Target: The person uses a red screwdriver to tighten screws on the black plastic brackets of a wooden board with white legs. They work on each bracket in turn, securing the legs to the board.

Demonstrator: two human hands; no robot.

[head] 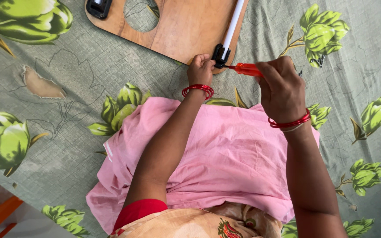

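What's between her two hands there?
In the head view, between the left hand and right hand lie the screwdriver and a black bracket on the wooden board.

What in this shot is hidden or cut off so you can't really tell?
Head view:
- Screwdriver: tip hidden in the black bracket; handle end covered by the right hand.
- Left hand: fingertips hidden, curled at the bracket.
- Wooden board and white leg: cut off by the top edge.

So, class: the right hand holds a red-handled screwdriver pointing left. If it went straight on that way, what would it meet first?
The right hand aims the screwdriver at the black bracket on the edge of the wooden board, so it would meet the bracket first. The left hand sits right beside it; depth is hard to judge.
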